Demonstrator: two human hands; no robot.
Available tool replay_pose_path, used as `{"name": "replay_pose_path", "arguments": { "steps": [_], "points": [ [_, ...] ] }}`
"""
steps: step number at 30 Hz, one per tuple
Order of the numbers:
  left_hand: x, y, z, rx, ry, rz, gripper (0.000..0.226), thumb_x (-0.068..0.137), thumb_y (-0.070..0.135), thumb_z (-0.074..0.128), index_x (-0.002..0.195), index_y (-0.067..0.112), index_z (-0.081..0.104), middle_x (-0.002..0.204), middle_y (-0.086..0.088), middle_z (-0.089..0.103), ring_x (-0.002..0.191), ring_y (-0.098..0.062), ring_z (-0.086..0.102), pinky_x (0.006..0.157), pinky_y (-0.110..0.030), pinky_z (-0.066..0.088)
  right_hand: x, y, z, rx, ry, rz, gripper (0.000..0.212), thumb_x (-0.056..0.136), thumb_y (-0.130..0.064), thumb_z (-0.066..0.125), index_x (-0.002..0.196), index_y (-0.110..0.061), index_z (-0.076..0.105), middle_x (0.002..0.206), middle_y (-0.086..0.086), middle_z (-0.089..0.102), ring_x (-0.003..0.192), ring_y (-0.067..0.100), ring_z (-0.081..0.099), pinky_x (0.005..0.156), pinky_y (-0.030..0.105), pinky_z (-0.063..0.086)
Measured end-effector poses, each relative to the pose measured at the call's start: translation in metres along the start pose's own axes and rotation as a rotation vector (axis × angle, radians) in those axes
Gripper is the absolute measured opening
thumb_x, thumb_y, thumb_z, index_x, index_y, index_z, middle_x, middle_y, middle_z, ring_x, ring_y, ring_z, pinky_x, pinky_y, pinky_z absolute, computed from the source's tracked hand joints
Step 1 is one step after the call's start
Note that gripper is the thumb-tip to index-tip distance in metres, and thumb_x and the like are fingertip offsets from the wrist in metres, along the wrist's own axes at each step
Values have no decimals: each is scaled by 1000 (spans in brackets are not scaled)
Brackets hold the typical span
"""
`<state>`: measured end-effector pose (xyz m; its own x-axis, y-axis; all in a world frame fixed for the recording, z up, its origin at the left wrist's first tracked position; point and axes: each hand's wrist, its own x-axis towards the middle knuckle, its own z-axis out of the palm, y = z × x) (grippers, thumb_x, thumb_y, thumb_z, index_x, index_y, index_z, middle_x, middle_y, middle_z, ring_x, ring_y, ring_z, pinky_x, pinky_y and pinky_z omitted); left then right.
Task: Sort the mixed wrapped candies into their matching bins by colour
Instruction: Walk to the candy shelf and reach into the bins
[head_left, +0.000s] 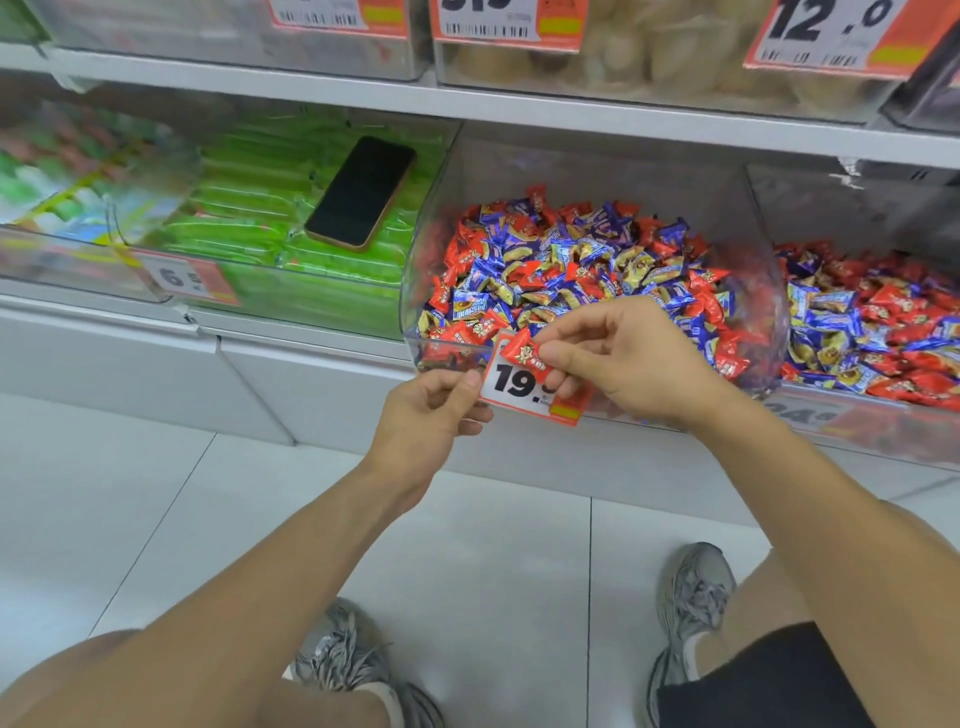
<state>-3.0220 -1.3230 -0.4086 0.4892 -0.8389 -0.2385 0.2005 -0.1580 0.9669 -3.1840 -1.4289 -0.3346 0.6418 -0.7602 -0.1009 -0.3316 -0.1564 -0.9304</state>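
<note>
Shop shelving fills the background, with clear plastic bins set above a pale tiled floor (498, 545). Just beyond both hands sits the middle bin (587, 182), heaped with red, blue and gold candies all jumbled together, which is why it needs sorting. The right hand (634, 364) pinches a single red candy (522, 354) between thumb and fingertips, held clear of the pile and just in front of the bin's price tag (511, 387), probably so its colour can be checked before it goes anywhere. The left hand (431, 415) hangs just below and to the left of it, fingers curled with the thumb laid on top; whether it holds anything I cannot tell. Further to the right of the right hand, a second bin (883, 332) holds a similar mix, mostly red and blue. Well off to the left of the left hand, a phone (361, 192) lies flat on a bin of green packets (249, 234), likely parked there to free both hands.
</note>
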Motion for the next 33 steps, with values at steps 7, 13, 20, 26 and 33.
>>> {"name": "replay_pose_path", "arguments": {
  "steps": [7, 13, 20, 26, 33],
  "points": [
    [-2, -3, -1, 26, -29, 30, 14, 97, 16, 58, 98, 4, 66, 75, -11, 69, 68, -20, 67, 70, -32, 57, 4, 8, -20, -218, 67, -107, 11, 91, -12, 70, 91, -23, 73, 77, -7, 72, 70, 14, 68, 63, 21, 54],
    [-3, -4, -2, 232, -12, 156, 14, 98, 15, 56, 93, 12, 68, 73, -2, 69, 65, -15, 66, 66, -30, 57, 7, 13, -24, -326, 83, -139, 14, 94, -17, 67, 91, -31, 68, 86, -11, 70, 79, 12, 67, 70, 28, 54],
    [3, -3, -2, 998, 27, 332, 22, 92, 31, 59, 81, 17, 71, 72, 7, 71, 72, -14, 66, 70, -29, 52, 23, 20, -32, -451, 284, -143, 9, 98, -16, 58, 100, -21, 65, 89, -11, 64, 66, 5, 59, 60, 13, 46],
    [2, 29, 17, 963, 175, 831, 22, 88, 35, 64, 72, 20, 57, 72, 12, 57, 68, -10, 53, 61, -26, 42, 40, 28, -53, -729, 269, -98, 11, 95, -12, 58, 97, -13, 69, 80, -6, 61, 67, 1, 49, 71, 26, 41],
    [40, 39, 26, 1129, -199, 688, 25, 93, 48, 53, 92, 29, 69, 88, 16, 64, 92, -10, 52, 83, -36, 47, 46, 23, -62, -706, 268, -206, 9, 91, -20, 65, 99, -21, 69, 90, -7, 60, 80, 7, 55, 76, 27, 45]
  ]
}}
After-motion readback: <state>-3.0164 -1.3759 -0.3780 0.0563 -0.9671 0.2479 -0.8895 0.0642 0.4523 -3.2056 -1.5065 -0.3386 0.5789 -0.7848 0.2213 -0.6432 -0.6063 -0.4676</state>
